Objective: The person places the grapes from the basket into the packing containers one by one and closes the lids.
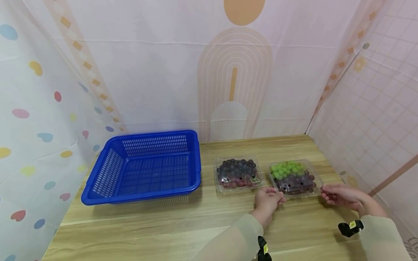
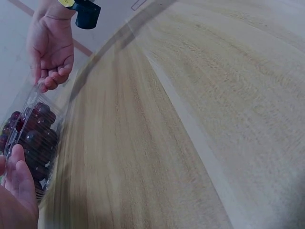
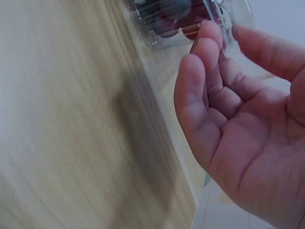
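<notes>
On the right of the table in the head view is a clear plastic clamshell box with green grapes at the back and dark grapes in front. My left hand pinches its near left corner. At the near right corner, the thumb and fingertips of my right hand pinch the rim. The right wrist view shows that right hand close up, its other fingers bent beside the box. Left of it stands a second clear box, with dark and reddish grapes inside.
A blue plastic basket with slotted walls stands at the left of the wooden table. Patterned cloth hangs behind the table and along both sides.
</notes>
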`<state>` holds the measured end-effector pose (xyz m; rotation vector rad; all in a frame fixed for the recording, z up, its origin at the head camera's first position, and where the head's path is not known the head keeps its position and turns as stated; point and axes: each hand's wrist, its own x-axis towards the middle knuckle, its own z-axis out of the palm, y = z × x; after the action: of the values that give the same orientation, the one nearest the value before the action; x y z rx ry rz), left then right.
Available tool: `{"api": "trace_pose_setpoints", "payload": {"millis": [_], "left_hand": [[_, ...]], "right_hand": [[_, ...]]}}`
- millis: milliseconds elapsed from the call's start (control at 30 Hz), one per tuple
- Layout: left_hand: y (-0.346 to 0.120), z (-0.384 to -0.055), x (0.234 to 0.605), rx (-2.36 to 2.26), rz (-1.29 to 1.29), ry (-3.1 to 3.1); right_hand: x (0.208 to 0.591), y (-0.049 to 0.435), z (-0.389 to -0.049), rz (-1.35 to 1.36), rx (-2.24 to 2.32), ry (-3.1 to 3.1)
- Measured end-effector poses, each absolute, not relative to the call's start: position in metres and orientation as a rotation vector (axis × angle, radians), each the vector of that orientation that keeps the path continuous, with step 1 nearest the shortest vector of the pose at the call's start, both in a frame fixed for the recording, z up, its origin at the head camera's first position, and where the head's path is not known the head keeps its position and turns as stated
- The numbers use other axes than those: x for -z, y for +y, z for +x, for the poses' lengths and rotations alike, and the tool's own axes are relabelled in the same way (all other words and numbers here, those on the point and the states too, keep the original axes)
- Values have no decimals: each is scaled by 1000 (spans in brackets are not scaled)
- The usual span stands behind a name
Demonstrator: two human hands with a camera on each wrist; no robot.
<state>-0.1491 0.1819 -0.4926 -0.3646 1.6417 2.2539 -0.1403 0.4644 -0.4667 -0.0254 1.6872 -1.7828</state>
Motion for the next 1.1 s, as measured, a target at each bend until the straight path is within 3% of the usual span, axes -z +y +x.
{"api": "trace_pose_setpoints", "payload": {"millis": [1100], "left_hand": [[176,-150,494,-2232,-277,1599]], "right_hand": [[460,457,-139,68,1739,1772]]}}
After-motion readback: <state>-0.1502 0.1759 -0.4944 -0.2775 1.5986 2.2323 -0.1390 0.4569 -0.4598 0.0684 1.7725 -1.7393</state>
